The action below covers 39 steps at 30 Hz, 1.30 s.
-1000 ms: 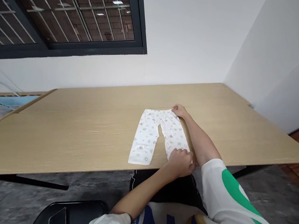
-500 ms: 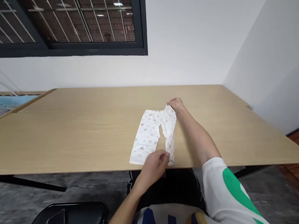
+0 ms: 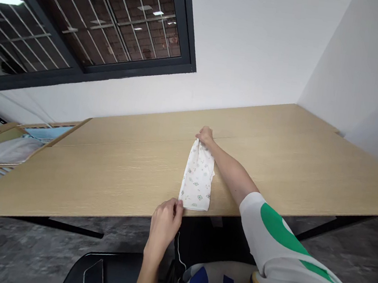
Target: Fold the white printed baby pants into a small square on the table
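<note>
Your R hand (image 3: 205,135) is clamped on the gathered waist end of the white printed pants (image 3: 197,177), at the far end; your L hand (image 3: 165,219) has thumb & fingers pinched on their near L corner. Pants lie folded to approx. one leg's width on the worktop (image 3: 130,166), hem v. close to its front edge. Black chair (image 3: 125,267) below, nr your L forearm.

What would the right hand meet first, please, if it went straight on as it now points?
Travelling above the table, the right hand would probably meet the white wall; depth is unclear.
</note>
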Motion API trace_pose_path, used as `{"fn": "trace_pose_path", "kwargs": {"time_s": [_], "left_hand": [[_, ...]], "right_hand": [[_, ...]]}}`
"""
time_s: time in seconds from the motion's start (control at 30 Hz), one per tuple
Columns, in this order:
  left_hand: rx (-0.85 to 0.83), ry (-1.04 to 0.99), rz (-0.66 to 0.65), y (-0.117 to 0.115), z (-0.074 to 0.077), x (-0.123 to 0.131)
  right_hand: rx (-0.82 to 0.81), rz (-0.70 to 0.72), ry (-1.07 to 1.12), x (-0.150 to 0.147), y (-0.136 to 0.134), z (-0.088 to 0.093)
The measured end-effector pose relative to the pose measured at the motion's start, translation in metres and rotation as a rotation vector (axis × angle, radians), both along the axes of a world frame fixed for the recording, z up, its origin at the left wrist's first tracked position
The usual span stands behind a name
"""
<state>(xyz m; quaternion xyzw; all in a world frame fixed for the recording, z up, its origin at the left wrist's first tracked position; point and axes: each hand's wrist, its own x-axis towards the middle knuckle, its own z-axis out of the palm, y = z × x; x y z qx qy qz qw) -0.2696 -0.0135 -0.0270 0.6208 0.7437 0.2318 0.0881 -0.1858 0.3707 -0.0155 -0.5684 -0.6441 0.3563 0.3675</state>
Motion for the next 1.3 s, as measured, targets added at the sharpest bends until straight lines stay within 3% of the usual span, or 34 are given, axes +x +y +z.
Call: {"fn": "trace_pose_path", "kwargs": {"time_s": [0.13, 0.27, 0.43, 0.53, 0.6, 0.67, 0.73, 0.8, 0.9, 1.1, 1.3], "left_hand": [[-0.032, 0.157, 0.097, -0.001, -0.005, -0.003], [0.128, 0.277, 0.191, -0.006, -0.007, 0.005], [0.277, 0.271, -0.027, -0.013, -0.017, 0.032], [0.253, 0.342, -0.070, -0.017, -0.028, 0.050], [0.220, 0.404, -0.044, -0.019, -0.036, 0.060], [0.180, 0.448, -0.017, -0.021, -0.041, 0.067], [0.134, 0.481, -0.013, -0.023, -0.043, 0.072], [0.094, 0.517, -0.034, -0.023, -0.042, 0.073], [0.068, 0.553, -0.071, -0.023, -0.039, 0.071], [0.095, 0.546, -0.084, -0.022, -0.038, 0.066], [0.059, 0.530, -0.100, -0.024, -0.040, 0.066]], "right_hand": [[0.012, 0.030, -0.029, -0.009, -0.011, -0.006], [0.086, 0.106, -0.050, -0.011, -0.023, -0.003], [0.195, 0.293, -0.062, -0.012, -0.060, 0.008], [0.263, 0.527, -0.058, -0.006, -0.110, 0.007], [0.369, 0.881, -0.067, 0.003, -0.152, 0.003], [0.446, 1.146, -0.098, 0.017, -0.191, -0.003], [0.474, 1.296, -0.126, 0.030, -0.221, -0.012], [0.487, 1.357, -0.145, 0.040, -0.236, -0.021], [0.536, 1.349, -0.187, 0.046, -0.234, -0.037], [0.680, 1.182, -0.370, 0.048, -0.193, -0.060], [0.551, 1.097, -0.521, 0.046, -0.128, -0.063]]}}
